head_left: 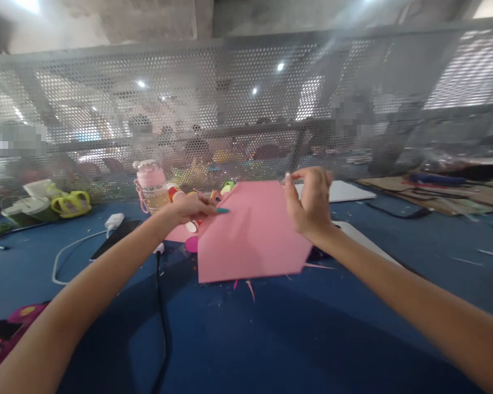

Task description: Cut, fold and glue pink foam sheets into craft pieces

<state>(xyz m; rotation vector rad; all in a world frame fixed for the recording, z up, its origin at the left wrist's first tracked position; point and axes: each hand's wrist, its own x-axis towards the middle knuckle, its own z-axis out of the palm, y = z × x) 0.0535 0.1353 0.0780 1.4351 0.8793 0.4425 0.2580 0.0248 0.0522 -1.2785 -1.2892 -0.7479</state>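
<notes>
A pink sheet of paper (250, 235) is held up above the blue table (271, 339), tilted toward me. My left hand (193, 208) pinches its upper left edge, painted nails pointing right. At the sheet's upper right corner my right hand (310, 202) grips it between thumb and fingers. Small pink paper scraps (250, 288) lie on the table just under the sheet's lower edge.
A pink bottle (152, 186) stands behind my left hand. A phone (115, 238), a white charger (114, 221) and a black cable (162, 312) lie to the left. White sheets (345, 191) are at the right. A perforated metal screen (246, 109) backs the table, with people beyond.
</notes>
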